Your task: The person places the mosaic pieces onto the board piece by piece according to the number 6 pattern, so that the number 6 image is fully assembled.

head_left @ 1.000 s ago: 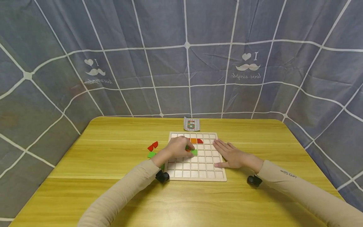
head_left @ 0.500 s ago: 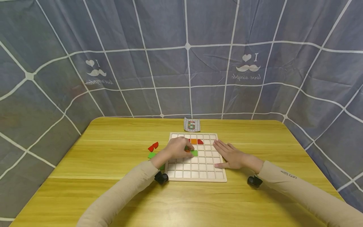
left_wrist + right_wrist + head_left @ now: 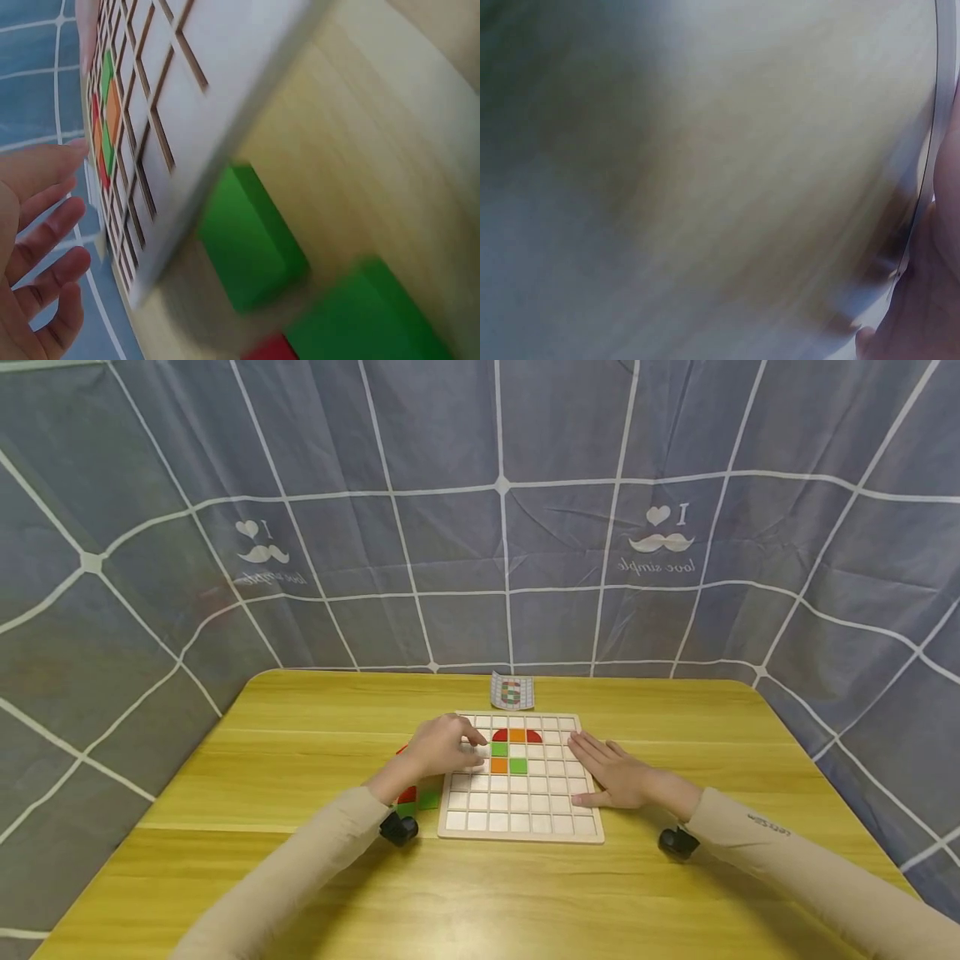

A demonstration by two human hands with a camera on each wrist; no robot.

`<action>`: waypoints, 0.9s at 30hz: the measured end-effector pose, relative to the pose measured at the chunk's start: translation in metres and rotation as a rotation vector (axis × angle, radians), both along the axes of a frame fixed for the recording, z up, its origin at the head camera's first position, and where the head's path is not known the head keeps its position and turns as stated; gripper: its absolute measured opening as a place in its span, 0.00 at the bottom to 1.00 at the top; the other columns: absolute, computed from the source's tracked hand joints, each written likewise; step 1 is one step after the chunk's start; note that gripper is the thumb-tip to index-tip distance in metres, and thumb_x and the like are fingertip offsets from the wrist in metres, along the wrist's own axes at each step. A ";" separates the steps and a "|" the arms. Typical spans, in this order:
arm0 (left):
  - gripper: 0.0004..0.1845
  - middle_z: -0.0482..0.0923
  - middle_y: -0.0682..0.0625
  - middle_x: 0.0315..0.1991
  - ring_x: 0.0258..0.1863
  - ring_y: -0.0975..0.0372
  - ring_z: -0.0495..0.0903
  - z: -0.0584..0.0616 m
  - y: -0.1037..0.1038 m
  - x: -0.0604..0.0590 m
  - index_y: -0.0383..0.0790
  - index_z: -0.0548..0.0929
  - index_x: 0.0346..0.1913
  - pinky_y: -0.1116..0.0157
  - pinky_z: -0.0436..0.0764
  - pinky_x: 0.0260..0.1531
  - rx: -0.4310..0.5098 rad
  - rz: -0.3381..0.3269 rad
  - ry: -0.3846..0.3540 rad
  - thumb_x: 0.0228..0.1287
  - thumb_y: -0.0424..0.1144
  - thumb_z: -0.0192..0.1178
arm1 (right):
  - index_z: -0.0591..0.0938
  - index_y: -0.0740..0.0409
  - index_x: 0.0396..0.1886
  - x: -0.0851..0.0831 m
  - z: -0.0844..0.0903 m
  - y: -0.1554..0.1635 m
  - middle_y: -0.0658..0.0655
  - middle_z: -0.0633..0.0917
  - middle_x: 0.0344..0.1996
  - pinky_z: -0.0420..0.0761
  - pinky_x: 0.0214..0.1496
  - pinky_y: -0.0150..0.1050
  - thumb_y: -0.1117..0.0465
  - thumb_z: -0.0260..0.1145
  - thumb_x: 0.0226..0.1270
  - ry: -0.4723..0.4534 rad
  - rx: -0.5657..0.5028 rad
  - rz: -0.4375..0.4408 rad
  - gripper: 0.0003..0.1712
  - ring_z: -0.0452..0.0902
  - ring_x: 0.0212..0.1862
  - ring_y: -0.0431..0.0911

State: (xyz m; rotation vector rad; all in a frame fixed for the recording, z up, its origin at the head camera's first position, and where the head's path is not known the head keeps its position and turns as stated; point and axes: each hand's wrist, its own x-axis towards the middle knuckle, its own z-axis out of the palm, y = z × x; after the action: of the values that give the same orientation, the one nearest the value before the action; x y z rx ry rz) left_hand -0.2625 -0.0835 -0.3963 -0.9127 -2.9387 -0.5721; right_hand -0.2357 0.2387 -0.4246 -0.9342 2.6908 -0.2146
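Observation:
A white wooden grid board (image 3: 521, 814) lies on the yellow table. Near its top sit a red curved piece (image 3: 500, 736), an orange square (image 3: 517, 735) and another red curved piece (image 3: 533, 737). Below them are a green square (image 3: 499, 749), an orange square (image 3: 498, 766) and a green square (image 3: 517, 766). My left hand (image 3: 457, 745) hovers over the board's left columns with relaxed fingers (image 3: 45, 240) and holds nothing. My right hand (image 3: 607, 767) rests flat on the board's right edge. The right wrist view is a blur of table and palm (image 3: 930, 315).
Loose pieces lie just left of the board by my left wrist: a red one (image 3: 407, 794) and green ones (image 3: 429, 799), the green ones (image 3: 251, 240) large in the left wrist view. A small patterned card (image 3: 512, 691) stands behind the board. A grey curtain surrounds the table.
My left hand has let go of the green square and drawn back to the left, uncovering the green and orange squares on the board. The right hand has stayed put.

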 end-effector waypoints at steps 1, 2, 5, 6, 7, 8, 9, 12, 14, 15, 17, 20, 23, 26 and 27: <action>0.13 0.86 0.53 0.44 0.41 0.59 0.80 0.000 -0.003 0.000 0.47 0.89 0.42 0.71 0.70 0.22 0.001 0.004 0.002 0.53 0.44 0.70 | 0.45 0.67 0.76 0.000 0.000 0.000 0.68 0.43 0.76 0.46 0.72 0.64 0.34 0.54 0.67 -0.001 0.000 -0.001 0.55 0.37 0.77 0.63; 0.13 0.86 0.53 0.44 0.41 0.59 0.80 -0.001 -0.007 0.000 0.47 0.89 0.43 0.71 0.70 0.23 -0.001 0.006 0.006 0.53 0.44 0.70 | 0.45 0.67 0.76 0.000 0.000 0.001 0.68 0.43 0.76 0.46 0.72 0.64 0.34 0.54 0.67 0.000 0.000 -0.003 0.55 0.37 0.77 0.63; 0.16 0.86 0.52 0.41 0.41 0.58 0.79 -0.002 -0.019 -0.001 0.45 0.88 0.45 0.70 0.71 0.24 0.002 0.016 0.021 0.53 0.44 0.70 | 0.45 0.67 0.76 0.000 -0.001 0.001 0.68 0.43 0.76 0.46 0.72 0.64 0.34 0.54 0.67 0.001 -0.001 -0.006 0.55 0.37 0.77 0.62; 0.16 0.86 0.52 0.40 0.41 0.57 0.78 -0.003 -0.023 -0.001 0.44 0.88 0.46 0.69 0.71 0.24 0.006 0.017 0.028 0.53 0.44 0.70 | 0.45 0.67 0.76 0.000 -0.001 0.001 0.67 0.43 0.76 0.46 0.72 0.64 0.35 0.54 0.67 0.000 -0.001 -0.007 0.55 0.37 0.77 0.62; 0.17 0.86 0.52 0.39 0.40 0.57 0.78 -0.003 -0.027 -0.001 0.44 0.87 0.47 0.69 0.72 0.25 0.008 0.023 0.031 0.53 0.44 0.71 | 0.45 0.67 0.76 0.000 -0.001 0.001 0.67 0.43 0.76 0.46 0.72 0.64 0.35 0.54 0.67 0.001 -0.001 -0.008 0.55 0.37 0.77 0.62; 0.18 0.86 0.52 0.39 0.41 0.57 0.77 -0.003 -0.032 0.000 0.43 0.87 0.47 0.68 0.72 0.26 0.014 0.028 0.032 0.53 0.44 0.71 | 0.45 0.67 0.76 0.000 -0.002 0.001 0.68 0.43 0.76 0.46 0.72 0.64 0.35 0.54 0.67 0.001 -0.003 -0.007 0.55 0.38 0.77 0.63; 0.18 0.86 0.51 0.39 0.41 0.57 0.77 -0.004 -0.037 0.000 0.42 0.87 0.47 0.68 0.73 0.27 0.020 0.029 0.037 0.53 0.43 0.71 | 0.45 0.67 0.76 -0.001 -0.002 0.001 0.68 0.43 0.76 0.46 0.72 0.64 0.35 0.54 0.67 0.000 -0.004 -0.006 0.55 0.37 0.76 0.63; 0.19 0.85 0.49 0.41 0.40 0.55 0.77 -0.005 -0.051 0.002 0.41 0.86 0.48 0.65 0.75 0.31 0.036 0.032 0.037 0.53 0.43 0.71 | 0.44 0.67 0.76 -0.001 -0.001 0.001 0.68 0.43 0.76 0.45 0.73 0.64 0.33 0.53 0.67 -0.001 -0.002 0.000 0.55 0.37 0.77 0.63; 0.20 0.85 0.48 0.43 0.41 0.54 0.77 -0.006 -0.060 0.002 0.40 0.86 0.49 0.63 0.76 0.33 0.043 0.039 0.033 0.54 0.43 0.71 | 0.45 0.68 0.76 0.000 -0.001 0.001 0.69 0.43 0.76 0.45 0.72 0.65 0.33 0.53 0.67 0.002 -0.016 0.008 0.56 0.37 0.76 0.63; 0.20 0.85 0.47 0.44 0.41 0.54 0.76 -0.006 -0.064 0.002 0.39 0.85 0.50 0.62 0.77 0.34 0.044 0.046 0.034 0.54 0.43 0.71 | 0.45 0.68 0.76 0.000 -0.001 0.001 0.70 0.44 0.75 0.45 0.72 0.65 0.33 0.53 0.67 0.003 -0.024 0.012 0.56 0.38 0.76 0.64; 0.22 0.84 0.46 0.45 0.43 0.54 0.76 -0.008 -0.072 0.002 0.39 0.84 0.52 0.60 0.78 0.36 0.040 0.068 0.036 0.53 0.43 0.71 | 0.45 0.68 0.76 -0.001 -0.002 0.001 0.70 0.44 0.75 0.46 0.71 0.66 0.33 0.53 0.67 0.010 -0.028 0.018 0.56 0.38 0.76 0.64; 0.24 0.84 0.45 0.47 0.44 0.54 0.75 -0.012 -0.082 -0.001 0.39 0.83 0.54 0.57 0.78 0.39 0.043 0.109 0.031 0.53 0.43 0.71 | 0.45 0.68 0.76 -0.001 -0.004 0.002 0.70 0.44 0.75 0.46 0.71 0.66 0.33 0.53 0.67 0.015 -0.038 0.019 0.56 0.39 0.76 0.65; 0.25 0.83 0.44 0.48 0.45 0.54 0.74 -0.016 -0.090 -0.004 0.38 0.83 0.54 0.55 0.78 0.42 0.052 0.131 0.022 0.53 0.42 0.71 | 0.45 0.67 0.76 -0.001 -0.004 0.002 0.69 0.44 0.75 0.46 0.71 0.66 0.33 0.53 0.67 0.014 -0.032 0.016 0.56 0.38 0.76 0.64; 0.24 0.83 0.44 0.50 0.45 0.53 0.75 -0.020 -0.094 -0.006 0.37 0.83 0.55 0.54 0.77 0.43 0.064 0.146 -0.004 0.54 0.43 0.71 | 0.45 0.68 0.76 -0.002 -0.003 0.001 0.69 0.44 0.75 0.46 0.71 0.66 0.33 0.53 0.67 0.010 -0.029 0.014 0.55 0.38 0.76 0.64; 0.24 0.83 0.44 0.50 0.45 0.53 0.75 -0.021 -0.095 -0.006 0.37 0.82 0.55 0.54 0.77 0.43 0.067 0.151 -0.013 0.55 0.43 0.70 | 0.45 0.67 0.76 -0.001 -0.003 0.001 0.69 0.43 0.76 0.46 0.72 0.65 0.34 0.53 0.67 0.009 -0.026 0.012 0.55 0.38 0.76 0.64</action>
State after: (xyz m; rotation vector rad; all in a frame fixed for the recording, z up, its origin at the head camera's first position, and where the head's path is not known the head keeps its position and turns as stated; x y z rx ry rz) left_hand -0.2687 -0.1785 -0.4172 -0.6768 -2.9464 -0.6653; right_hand -0.2372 0.2397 -0.4274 -0.9609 2.6961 -0.2433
